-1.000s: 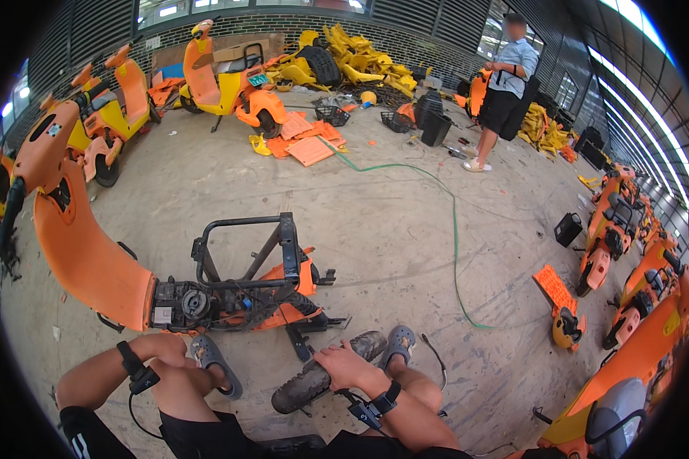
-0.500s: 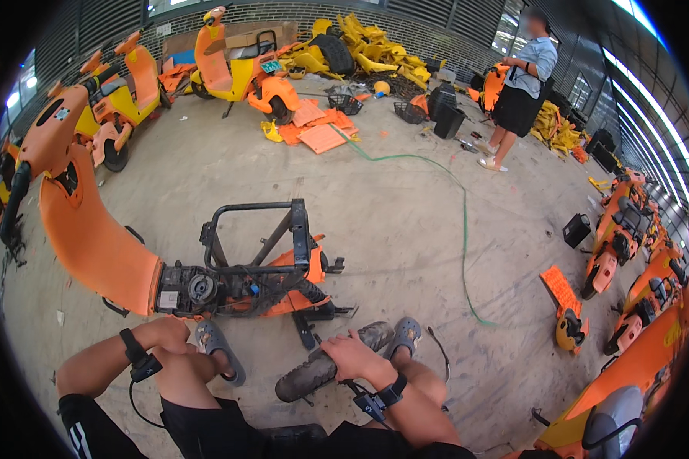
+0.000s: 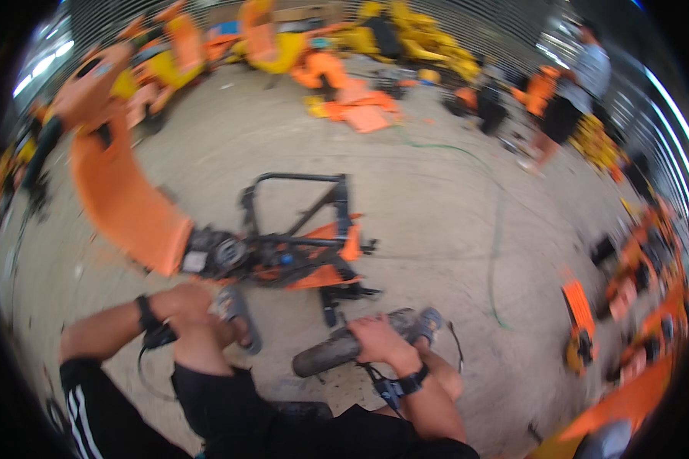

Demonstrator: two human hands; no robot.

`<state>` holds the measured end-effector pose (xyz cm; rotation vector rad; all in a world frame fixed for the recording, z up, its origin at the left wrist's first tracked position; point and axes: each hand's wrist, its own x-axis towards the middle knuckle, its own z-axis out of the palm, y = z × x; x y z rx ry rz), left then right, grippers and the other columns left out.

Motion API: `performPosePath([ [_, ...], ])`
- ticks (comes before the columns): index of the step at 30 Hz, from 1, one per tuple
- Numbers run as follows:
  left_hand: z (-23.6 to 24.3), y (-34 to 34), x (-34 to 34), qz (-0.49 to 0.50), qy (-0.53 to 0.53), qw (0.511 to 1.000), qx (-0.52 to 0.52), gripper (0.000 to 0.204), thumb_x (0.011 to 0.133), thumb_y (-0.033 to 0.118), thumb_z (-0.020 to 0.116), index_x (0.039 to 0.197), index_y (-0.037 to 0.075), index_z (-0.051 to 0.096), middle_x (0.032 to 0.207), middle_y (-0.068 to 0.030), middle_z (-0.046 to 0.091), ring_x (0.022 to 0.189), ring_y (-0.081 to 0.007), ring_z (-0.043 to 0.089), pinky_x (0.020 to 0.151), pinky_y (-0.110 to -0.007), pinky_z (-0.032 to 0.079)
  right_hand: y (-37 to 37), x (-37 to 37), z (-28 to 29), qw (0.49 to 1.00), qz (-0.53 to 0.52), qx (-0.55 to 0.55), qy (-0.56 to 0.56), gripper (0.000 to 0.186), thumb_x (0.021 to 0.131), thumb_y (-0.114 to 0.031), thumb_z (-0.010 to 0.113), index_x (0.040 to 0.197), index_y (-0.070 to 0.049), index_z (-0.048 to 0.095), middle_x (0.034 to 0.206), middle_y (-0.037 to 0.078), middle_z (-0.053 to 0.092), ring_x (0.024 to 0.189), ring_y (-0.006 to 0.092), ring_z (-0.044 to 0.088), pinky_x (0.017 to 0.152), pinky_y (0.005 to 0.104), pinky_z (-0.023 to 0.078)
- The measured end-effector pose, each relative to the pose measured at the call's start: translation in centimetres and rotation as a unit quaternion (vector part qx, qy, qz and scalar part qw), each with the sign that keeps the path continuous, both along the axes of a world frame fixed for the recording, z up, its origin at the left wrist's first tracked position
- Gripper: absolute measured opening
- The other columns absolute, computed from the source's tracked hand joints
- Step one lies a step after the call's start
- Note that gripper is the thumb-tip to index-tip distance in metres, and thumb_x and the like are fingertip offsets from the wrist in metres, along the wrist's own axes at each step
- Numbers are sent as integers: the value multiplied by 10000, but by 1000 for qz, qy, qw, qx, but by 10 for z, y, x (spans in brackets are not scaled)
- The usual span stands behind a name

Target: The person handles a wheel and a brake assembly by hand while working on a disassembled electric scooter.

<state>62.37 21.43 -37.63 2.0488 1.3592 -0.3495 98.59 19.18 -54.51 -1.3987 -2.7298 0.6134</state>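
My right hand (image 3: 379,340) is closed over the grey roller (image 3: 337,350), its long axis running left-right on the floor (image 3: 436,229); left hand (image 3: 177,300) rests on my knee, grip unclear.

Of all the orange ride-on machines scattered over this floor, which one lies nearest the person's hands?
The stripped one with the bare black tube frame and long orange panel, directly ahead of the right hand. The others sit along the walls.

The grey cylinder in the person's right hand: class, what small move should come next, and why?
Probably bring the grey cylinder forward toward the black frame. The right hand grips it above the floor, short of the frame, while the left hand rests on the knee, holding nothing. The blurred picture hides any fitting point.
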Motion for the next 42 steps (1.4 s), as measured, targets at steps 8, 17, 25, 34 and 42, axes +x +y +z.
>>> performPosePath([
  [8, -109, 2, 97, 55, -428, 873, -227, 378, 901, 394, 589, 837, 22, 581, 669, -19, 586, 551, -114, 563, 474, -281, 442, 2, 10, 2, 993, -48, -107, -7, 807, 407, -307, 842, 1118, -42, 569, 1084, 196, 600, 1065, 359, 545, 958, 493, 389],
  [17, -239, -31, 179, -2, -329, 935, 128, 722, 482, 262, 829, 1076, 14, 504, 1031, -139, 563, 1010, -333, 534, 821, -457, 451, -14, -24, 23, 997, -29, 20, -69, 527, 625, -275, 768, 1080, -68, 601, 944, 207, 655, 904, 383, 620, 773, 463, 498],
  [25, -244, -45, 162, -57, -266, 932, 237, 649, 505, 279, 816, 1021, 20, 520, 984, -120, 570, 993, -295, 540, 828, -442, 435, -28, -23, 28, 995, -40, -35, 81, 700, 615, -289, 825, 1182, 3, 538, 1124, 195, 594, 1036, 290, 576, 885, 400, 464],
  [34, -207, -42, 99, -84, -279, 942, 168, 704, 640, 239, 749, 1217, 8, 417, 1124, -165, 518, 1106, -330, 497, 939, -425, 373, -15, 53, 1, 976, -177, -76, 104, 854, 447, -348, 849, 1197, -55, 563, 1189, 147, 576, 1145, 334, 517, 1012, 520, 322],
  [42, -187, -47, 98, -4, -265, 949, 172, 818, 653, 194, 764, 1354, 55, 365, 1254, -145, 462, 1186, -323, 443, 1001, -420, 344, -13, 23, 15, 986, -161, 23, 42, 618, 497, -289, 791, 1052, -84, 614, 943, 126, 656, 920, 315, 622, 968, 475, 401],
])
